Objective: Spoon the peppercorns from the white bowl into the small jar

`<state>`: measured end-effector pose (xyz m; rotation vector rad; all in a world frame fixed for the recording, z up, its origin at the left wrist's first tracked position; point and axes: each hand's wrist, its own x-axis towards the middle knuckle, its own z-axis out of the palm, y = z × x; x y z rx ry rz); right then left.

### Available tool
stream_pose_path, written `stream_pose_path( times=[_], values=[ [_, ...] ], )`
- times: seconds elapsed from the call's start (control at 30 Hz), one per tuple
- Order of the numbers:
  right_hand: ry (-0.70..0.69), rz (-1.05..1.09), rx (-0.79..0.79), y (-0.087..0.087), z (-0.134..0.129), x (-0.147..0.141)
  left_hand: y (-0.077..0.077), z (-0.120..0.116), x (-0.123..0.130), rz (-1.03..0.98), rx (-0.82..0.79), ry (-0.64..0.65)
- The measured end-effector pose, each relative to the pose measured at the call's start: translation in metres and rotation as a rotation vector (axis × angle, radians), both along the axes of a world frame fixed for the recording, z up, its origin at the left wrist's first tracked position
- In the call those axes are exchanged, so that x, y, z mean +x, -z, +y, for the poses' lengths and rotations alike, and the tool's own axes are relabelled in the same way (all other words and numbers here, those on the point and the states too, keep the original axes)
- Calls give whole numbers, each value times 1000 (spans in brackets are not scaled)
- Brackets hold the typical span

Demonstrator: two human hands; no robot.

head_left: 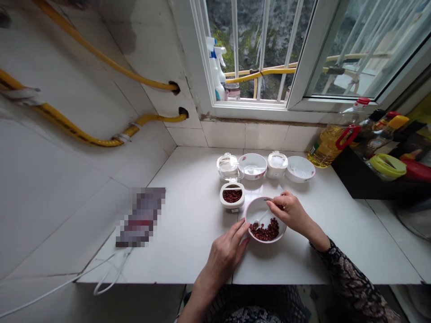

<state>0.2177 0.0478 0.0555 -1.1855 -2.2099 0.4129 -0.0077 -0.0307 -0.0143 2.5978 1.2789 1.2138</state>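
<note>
My left hand (226, 251) grips the left side of a white bowl (282, 229) with a pink rim, its fingers on the rim. Small dark red pieces (269, 232), which look like Sichuan peppercorns, lie along the near side inside. My right hand (290, 211) is closed over the bowl's far right rim, pinching the handle of a small white spoon (261, 218). The spoon slants down into the bowl with its head among the peppercorns. Just behind and left of the bowl stands a white seasoning jar (232, 207), lid up, holding more of the same pieces.
Along the back stand a clear-lidded jar (228, 167), a white bowl (252, 176), another jar (277, 172) and a second bowl (301, 179). An oil bottle (325, 146) and several condiment bottles stand right. A blurred dark object (141, 217) with a white cable lies left.
</note>
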Motion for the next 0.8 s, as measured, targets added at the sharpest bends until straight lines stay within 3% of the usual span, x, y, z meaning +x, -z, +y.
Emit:
stream_pose_path(
  times=[0.37, 0.7, 0.8],
  values=[
    [58, 17, 1, 0, 2, 3, 0, 0, -1, -3, -15, 2],
    [85, 241, -265, -8, 2, 4, 1, 0, 1, -5, 1, 0],
    [127, 308, -260, -13, 6, 2, 2, 0, 0, -8, -6, 0]
  ],
)
